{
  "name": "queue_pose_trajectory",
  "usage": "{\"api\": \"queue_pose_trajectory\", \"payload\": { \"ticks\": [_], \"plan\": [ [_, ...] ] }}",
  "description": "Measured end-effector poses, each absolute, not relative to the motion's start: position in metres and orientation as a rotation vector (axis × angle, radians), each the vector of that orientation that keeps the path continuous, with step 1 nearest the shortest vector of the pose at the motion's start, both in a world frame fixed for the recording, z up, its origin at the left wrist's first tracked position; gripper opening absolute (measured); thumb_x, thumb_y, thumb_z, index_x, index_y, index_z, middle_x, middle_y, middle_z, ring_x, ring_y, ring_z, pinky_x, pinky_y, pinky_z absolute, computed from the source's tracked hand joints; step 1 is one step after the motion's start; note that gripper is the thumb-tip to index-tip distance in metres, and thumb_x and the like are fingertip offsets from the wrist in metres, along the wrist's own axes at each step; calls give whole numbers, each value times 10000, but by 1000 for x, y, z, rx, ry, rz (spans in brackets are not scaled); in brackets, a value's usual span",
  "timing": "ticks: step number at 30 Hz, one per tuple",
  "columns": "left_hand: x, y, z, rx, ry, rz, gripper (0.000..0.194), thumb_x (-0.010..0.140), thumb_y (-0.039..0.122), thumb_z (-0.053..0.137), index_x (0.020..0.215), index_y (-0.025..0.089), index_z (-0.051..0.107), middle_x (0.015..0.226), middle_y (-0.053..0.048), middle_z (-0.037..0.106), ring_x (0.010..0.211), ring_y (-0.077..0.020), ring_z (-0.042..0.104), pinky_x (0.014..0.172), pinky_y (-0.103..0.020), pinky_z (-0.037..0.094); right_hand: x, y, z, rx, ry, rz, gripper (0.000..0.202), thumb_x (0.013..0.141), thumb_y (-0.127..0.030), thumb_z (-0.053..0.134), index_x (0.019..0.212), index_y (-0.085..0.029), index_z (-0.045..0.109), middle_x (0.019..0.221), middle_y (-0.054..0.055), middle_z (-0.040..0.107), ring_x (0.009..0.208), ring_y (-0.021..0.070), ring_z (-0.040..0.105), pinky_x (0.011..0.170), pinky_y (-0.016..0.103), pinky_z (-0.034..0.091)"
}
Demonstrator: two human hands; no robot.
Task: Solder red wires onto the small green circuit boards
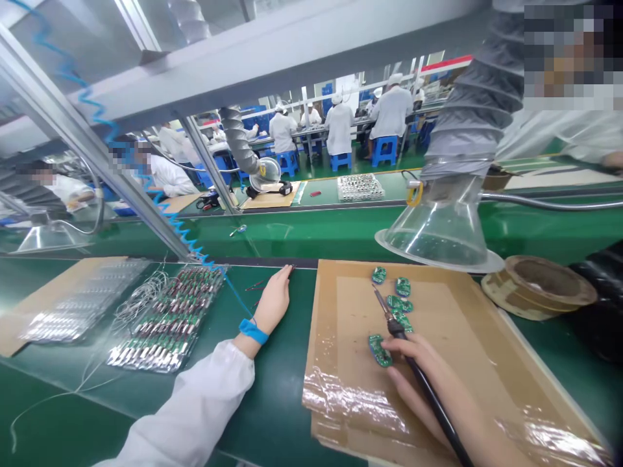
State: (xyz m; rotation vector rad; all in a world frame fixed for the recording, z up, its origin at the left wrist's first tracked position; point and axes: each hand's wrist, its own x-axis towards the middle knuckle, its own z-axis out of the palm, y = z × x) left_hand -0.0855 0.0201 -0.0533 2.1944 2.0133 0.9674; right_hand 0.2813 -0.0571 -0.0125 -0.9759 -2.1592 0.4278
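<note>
On the taped cardboard work mat [487,363], the right hand [418,376] grips a soldering iron [413,363] like a pen, its tip angled toward the small green circuit boards [396,305] clustered under the clear fume-extraction hood [438,227]. Beyond the mat's left edge, the left hand [275,298] lies flat and empty on the green bench [272,402], fingers extended toward the far edge, near a tray of wired boards [168,318].

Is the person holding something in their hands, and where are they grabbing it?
The right hand holds a soldering iron by its black handle, tip over the green circuit boards. The left hand holds nothing, resting flat on the green table.
</note>
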Motion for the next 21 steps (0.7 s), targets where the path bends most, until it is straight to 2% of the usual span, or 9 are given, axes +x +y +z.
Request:
{"api": "queue_pose_trajectory", "payload": {
  "ticks": [5,9,11,13,16,18,21],
  "plan": [
    [-73,9,-47,2075,2147,999,446,1021,196,377,1441,121,509,1484,-173,537,1412,-249,492,1206,-441,412,280,-55,-12,-968,-2165,332,267,983,-264,540,1250,-264,530,1214,73,609,1087,176,682,925,269,553],
    [-88,-6,-33,1968,2326,928,513,996,408,529,1464,201,500,1596,-161,404,1519,-362,306,1216,-654,263,282,-50,-29,-945,-2173,284,275,966,-290,562,1240,-265,551,1207,71,616,1067,187,694,900,281,566],
    [-105,-18,-30,1853,2460,824,606,991,535,508,1509,227,451,1647,-161,315,1547,-391,216,1201,-702,208,283,-49,-35,-928,-2142,290,262,965,-291,559,1226,-259,562,1174,70,629,1042,195,700,888,294,573],
    [-121,-27,-30,1752,2527,709,651,1013,586,414,1530,190,422,1642,-193,311,1544,-386,229,1206,-674,217,283,-50,-34,-946,-2125,318,249,966,-287,560,1213,-255,577,1172,76,637,1044,208,701,893,312,576],
    [-127,-30,-34,1788,2441,630,655,1046,573,302,1527,145,419,1607,-198,380,1535,-337,281,1236,-582,237,284,-53,-23,-976,-2163,343,263,947,-290,592,1208,-261,603,1195,81,656,1027,229,715,895,327,586],
    [-116,-25,-38,1849,2368,620,683,1042,596,292,1538,140,404,1610,-185,379,1541,-308,272,1250,-528,245,285,-54,-16,-968,-2186,328,280,934,-297,603,1212,-267,611,1191,77,674,997,235,729,889,327,595],
    [-89,-20,-42,1878,2331,646,751,1029,627,293,1553,94,365,1614,-222,351,1541,-328,267,1248,-525,253,286,-54,-13,-966,-2198,283,280,942,-302,585,1219,-263,595,1181,77,682,987,232,736,872,321,605]
  ]
}}
